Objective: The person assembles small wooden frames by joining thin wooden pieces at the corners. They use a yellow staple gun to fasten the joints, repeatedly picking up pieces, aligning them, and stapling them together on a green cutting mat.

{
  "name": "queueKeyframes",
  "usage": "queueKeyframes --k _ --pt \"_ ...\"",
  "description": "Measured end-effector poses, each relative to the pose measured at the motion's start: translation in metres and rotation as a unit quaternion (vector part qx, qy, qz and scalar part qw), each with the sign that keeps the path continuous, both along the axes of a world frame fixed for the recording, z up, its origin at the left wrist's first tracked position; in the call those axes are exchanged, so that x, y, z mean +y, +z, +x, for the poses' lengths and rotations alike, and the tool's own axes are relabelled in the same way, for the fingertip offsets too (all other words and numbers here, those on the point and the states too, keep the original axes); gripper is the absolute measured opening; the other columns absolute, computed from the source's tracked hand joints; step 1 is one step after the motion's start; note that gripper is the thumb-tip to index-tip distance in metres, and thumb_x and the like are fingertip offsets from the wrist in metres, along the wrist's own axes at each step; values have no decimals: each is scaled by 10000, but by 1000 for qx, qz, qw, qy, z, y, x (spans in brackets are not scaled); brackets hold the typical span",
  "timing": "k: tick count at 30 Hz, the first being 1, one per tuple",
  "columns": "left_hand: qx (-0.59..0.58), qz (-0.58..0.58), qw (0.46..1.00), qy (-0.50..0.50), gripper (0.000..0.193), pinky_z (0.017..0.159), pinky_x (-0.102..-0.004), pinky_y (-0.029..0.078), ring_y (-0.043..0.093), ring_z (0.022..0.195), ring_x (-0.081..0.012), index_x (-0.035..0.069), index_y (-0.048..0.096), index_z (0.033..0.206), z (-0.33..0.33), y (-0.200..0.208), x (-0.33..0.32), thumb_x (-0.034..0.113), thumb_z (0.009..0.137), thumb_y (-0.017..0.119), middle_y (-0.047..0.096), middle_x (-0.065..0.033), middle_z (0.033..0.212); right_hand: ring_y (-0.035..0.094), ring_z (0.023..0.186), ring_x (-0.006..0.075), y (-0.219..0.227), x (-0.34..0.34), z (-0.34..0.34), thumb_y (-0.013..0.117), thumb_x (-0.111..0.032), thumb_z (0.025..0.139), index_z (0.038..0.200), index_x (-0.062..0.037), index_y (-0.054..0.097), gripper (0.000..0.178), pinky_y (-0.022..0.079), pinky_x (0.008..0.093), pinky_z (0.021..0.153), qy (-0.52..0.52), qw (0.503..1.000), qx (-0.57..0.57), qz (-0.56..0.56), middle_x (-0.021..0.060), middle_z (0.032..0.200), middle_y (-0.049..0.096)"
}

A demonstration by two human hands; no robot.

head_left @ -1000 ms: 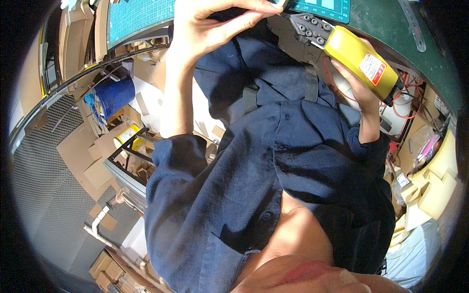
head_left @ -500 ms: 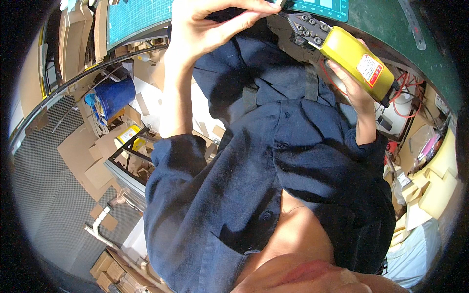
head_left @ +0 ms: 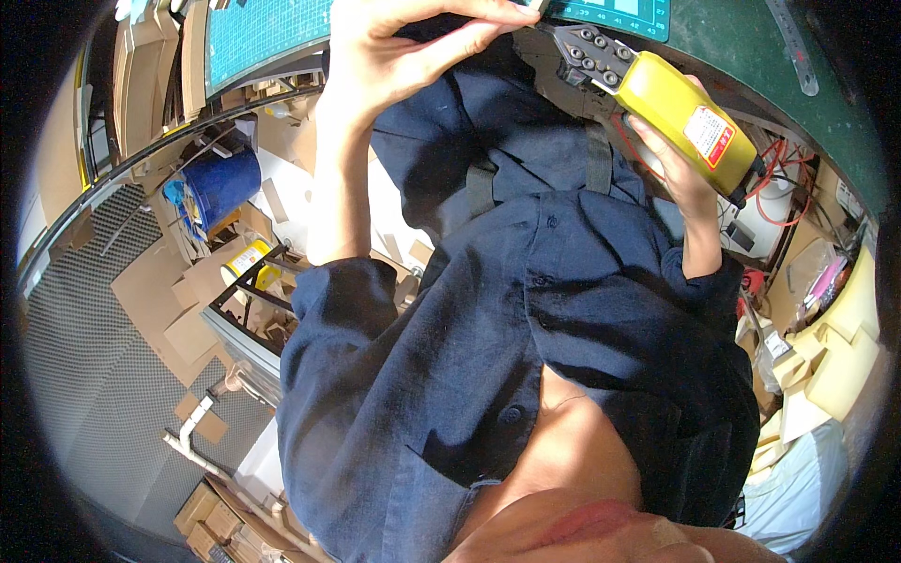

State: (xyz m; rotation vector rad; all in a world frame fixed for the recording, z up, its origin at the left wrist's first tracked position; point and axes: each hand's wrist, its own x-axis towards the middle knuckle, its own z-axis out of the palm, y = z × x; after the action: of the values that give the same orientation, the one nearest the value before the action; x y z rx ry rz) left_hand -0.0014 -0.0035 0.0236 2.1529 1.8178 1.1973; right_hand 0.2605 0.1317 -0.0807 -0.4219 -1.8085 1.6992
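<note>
My left hand reaches up to the top of the view. Its thumb and forefinger pinch together on a small pale piece, too small and cut off to name. My right hand is wrapped round the yellow body of a plier-like power tool. A dark metal head with several bolts sits at the tool's front, and its narrow tip points up and left, close beside my left fingertips. I cannot tell whether the tip touches the pale piece. A red and white label shows on the yellow body.
At the top, a green cutting mat lies on the dark green worktop, with a metal ruler to its right. Red tubing hangs below the edge at right. A blue bin and cardboard pieces are at left.
Almost nothing differs. The yellow tool and my right hand have shifted very slightly to the left; my left hand keeps its pinch.
</note>
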Motion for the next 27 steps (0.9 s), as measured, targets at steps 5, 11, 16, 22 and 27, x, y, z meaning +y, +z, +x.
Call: queueKeyframes --k 5,11,16,22,27 --pt "-8 3 1000 3 196 704 -281 474 675 774 -145 88 831 967 0 -1 -1 39 777 814 754 -42 889 642 1001 168 2 4 1 830 -13 821 1125 -1 658 350 497 295 904 8 998 -13 60 61 1065 645" --pt "29 -1 1000 0 184 690 -278 470 665 753 -139 96 833 964 -3 -2 -1 83 780 820 750 -39 879 643 1012 173 3 4 0 831 -10 819 1134 -6 657 360 501 299 913 5 998 -12 66 63 1074 644" --pt "9 12 1000 5 210 683 -276 465 660 741 -139 101 837 956 1 2 1 80 750 810 747 -35 866 641 1017 177 5 3 0 829 -8 819 1136 -7 655 361 502 305 915 1 997 -15 73 67 1077 642" --pt "18 7 1000 18 229 685 -279 483 670 748 -151 103 838 949 2 2 0 54 730 791 747 -43 868 641 1014 180 5 3 1 823 -10 826 1126 -1 658 342 499 308 910 5 998 -17 65 69 1074 642" --pt "8 26 1000 9 233 683 -284 498 677 751 -158 100 838 953 0 -4 0 41 733 787 747 -50 868 644 1007 182 8 2 0 820 -10 828 1115 4 666 326 498 307 906 9 999 -19 45 67 1058 649"
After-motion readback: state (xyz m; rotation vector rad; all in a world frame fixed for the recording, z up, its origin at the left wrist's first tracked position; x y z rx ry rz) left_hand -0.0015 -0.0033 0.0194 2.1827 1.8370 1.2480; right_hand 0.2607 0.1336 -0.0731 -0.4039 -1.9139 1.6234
